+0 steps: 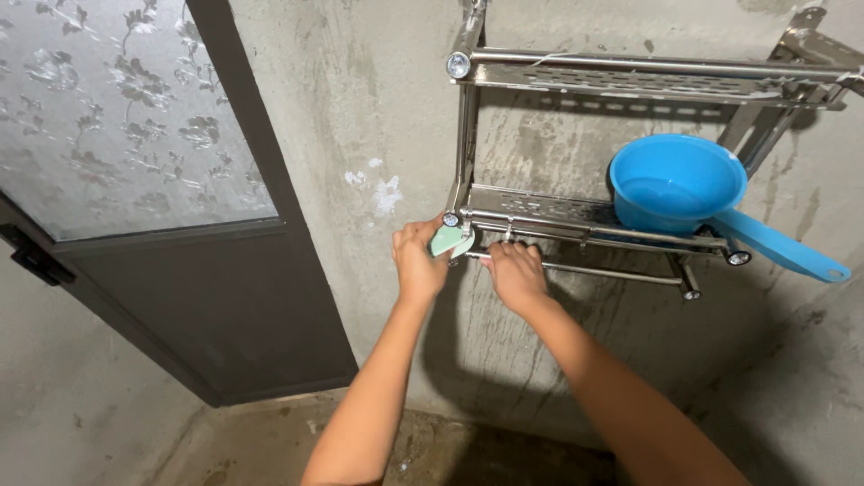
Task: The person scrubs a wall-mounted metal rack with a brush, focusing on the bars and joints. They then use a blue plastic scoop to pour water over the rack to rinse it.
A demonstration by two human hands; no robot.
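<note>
Pale green pad [447,239], sponge or cloth, can't tell which, pinched in left hand [418,261] against front left corner of steel wall rack [576,209]. Fingers curled shut on pad, thumb side up, pressing it onto the corner post just below the round end cap. Looks like a scrubbing grip: pad wrapped over the rail end so pressure lands on the metal.

Right hand [517,274] just beside, closed over the thin lower bar [612,271] under the rack's bottom shelf, near its left end. Probably bracing the frame, or steadying against the push. Nothing else visible in that hand. Hands near each other but not touching.

Outward: rack has two perforated tiers, bolted to bare grey concrete wall [378,108]. Upper tier holds nothing visible. Blue plastic water dipper [675,184] parked on lower tier toward right end, bowl leaning against back rail, long handle sticking out past front right corner. Well apart from both hands.

Left of rack: dark-framed door [225,297] with frosted floral-pattern glass panel on top. White flaked patch on wall between door and rack. Concrete floor [261,441] below, damp-looking, streaks running down wall under the rack.
</note>
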